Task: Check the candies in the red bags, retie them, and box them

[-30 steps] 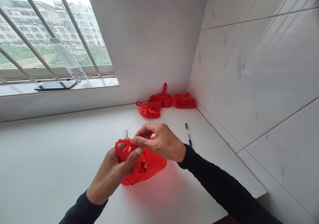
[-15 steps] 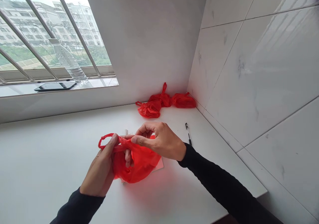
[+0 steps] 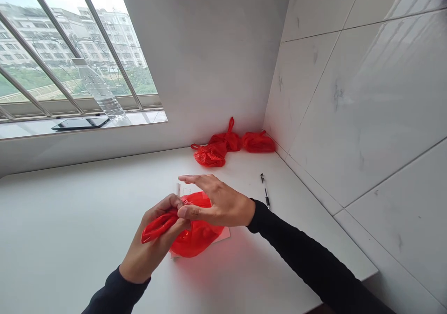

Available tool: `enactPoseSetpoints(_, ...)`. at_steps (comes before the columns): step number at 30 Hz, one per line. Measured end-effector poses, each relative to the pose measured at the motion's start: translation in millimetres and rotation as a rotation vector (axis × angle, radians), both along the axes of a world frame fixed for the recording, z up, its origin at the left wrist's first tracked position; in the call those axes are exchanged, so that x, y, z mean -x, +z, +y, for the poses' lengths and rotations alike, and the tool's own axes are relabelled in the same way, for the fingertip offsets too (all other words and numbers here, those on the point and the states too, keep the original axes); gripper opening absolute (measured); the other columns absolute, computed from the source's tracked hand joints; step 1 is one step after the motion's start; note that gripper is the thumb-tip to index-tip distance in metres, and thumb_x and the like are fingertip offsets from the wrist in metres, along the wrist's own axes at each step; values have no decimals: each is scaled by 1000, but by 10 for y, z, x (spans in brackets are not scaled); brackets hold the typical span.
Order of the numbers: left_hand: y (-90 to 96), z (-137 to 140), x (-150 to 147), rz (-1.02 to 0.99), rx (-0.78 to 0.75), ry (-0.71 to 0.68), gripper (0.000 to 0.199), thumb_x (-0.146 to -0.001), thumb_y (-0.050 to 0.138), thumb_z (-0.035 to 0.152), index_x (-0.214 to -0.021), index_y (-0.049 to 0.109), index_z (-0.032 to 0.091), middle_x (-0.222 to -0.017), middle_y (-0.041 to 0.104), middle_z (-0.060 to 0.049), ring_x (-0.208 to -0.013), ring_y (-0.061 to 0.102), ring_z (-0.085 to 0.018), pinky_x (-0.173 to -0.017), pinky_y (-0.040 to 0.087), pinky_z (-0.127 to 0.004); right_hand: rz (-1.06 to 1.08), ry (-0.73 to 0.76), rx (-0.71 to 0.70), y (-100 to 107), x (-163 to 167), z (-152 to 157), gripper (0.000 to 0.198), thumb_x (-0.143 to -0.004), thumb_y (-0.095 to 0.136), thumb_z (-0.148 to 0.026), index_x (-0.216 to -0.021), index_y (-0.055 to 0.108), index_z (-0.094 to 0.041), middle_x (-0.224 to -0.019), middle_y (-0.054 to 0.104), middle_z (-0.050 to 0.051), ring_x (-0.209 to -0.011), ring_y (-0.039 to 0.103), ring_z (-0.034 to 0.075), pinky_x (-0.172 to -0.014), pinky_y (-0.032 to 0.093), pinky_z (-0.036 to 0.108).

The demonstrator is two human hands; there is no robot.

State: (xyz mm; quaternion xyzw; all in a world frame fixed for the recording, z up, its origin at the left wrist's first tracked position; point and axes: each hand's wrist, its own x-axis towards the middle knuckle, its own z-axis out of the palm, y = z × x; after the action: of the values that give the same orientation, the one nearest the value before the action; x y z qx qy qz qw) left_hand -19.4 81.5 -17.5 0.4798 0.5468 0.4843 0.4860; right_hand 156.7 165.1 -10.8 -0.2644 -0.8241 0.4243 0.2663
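Observation:
A red plastic bag (image 3: 199,240) hangs just in front of me over a sheet or booklet (image 3: 183,189) on the white table. My left hand (image 3: 157,232) is closed around the bag's gathered neck, and a loop of its handle sticks out over the thumb side. Above the bag is my right hand (image 3: 221,201), its fingers stretched out and apart from the thumb. The right thumb tip touches or nearly touches the left fingers at the neck. What the bag contains cannot be made out, and the bag hides most of the paper beneath.
Several tied red bags (image 3: 211,155) lie at the back of the table (image 3: 77,221), near the wall corner. A pen (image 3: 266,194) rests to the right of my right hand. On the windowsill are a water bottle (image 3: 99,90) and a dark phone or tablet (image 3: 81,123).
My left hand has turned and closed on the bag's neck, folding the handle loop down. My right hand has let go of the plastic, and its fingers have straightened.

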Motion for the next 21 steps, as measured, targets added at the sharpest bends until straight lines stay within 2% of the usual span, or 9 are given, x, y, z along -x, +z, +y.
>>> enactPoseSetpoints(3, -79, 5, 38, 139, -111, 22, 17, -81, 71, 29, -77, 57, 22, -68, 54, 3, -61, 49, -13, -58, 40, -25, -68, 75, 152, -66, -9, 68, 73, -90, 68, -59, -151, 46, -24, -111, 71, 8, -107, 65, 24, -93, 51, 39)
enactPoseSetpoints(6, -163, 7, 74, 314, -222, 139, 3, -86, 64, 27, -87, 62, 25, -76, 61, 1, -63, 54, -15, -63, 45, -29, -68, 56, 205, -113, -3, 97, 64, -91, 66, -59, -141, 57, -21, -89, 68, 3, -84, 64, 19, -77, 52, 32)
enactPoseSetpoints(10, -249, 8, 123, 563, -350, 213, 10, -89, 59, 27, -99, 62, 27, -91, 66, 0, -60, 57, -14, -65, 47, -32, -54, 59, 165, -136, 39, 73, 45, -101, 50, -54, -133, 63, -24, -87, 64, 1, -79, 59, 17, -74, 49, 32)
enactPoseSetpoints(12, -270, 14, 141, 593, -431, 206, 11, -91, 58, 25, -101, 61, 27, -100, 66, -2, -70, 62, -17, -70, 50, -33, -49, 75, 135, -143, 54, 65, 41, -105, 42, -48, -132, 64, -26, -85, 64, 1, -76, 58, 17, -73, 49, 33)
enactPoseSetpoints(15, -275, 27, 152, 616, -569, 166, 10, -93, 56, 22, -100, 61, 26, -109, 62, -4, -94, 64, -21, -79, 50, -33, -73, 125, 152, -161, 51, 78, 39, -105, 43, -44, -133, 63, -26, -73, 60, -2, -65, 54, 16, -63, 46, 30)
enactPoseSetpoints(18, -259, 30, 154, 666, -605, 161, 13, -93, 57, 19, -104, 60, 26, -112, 58, -3, -83, 60, -16, -75, 48, -32, -93, 156, 180, -185, 37, 109, 34, -102, 51, -46, -120, 68, -22, -72, 60, -2, -64, 54, 13, -59, 43, 27)
enactPoseSetpoints(21, -249, 28, 162, 662, -587, 147, 15, -93, 59, 19, -107, 57, 26, -111, 56, -2, -71, 54, -12, -69, 46, -31, -65, 128, 182, -198, 25, 135, 28, -99, 56, -44, -107, 67, -20, -78, 64, -1, -70, 58, 13, -63, 45, 26)
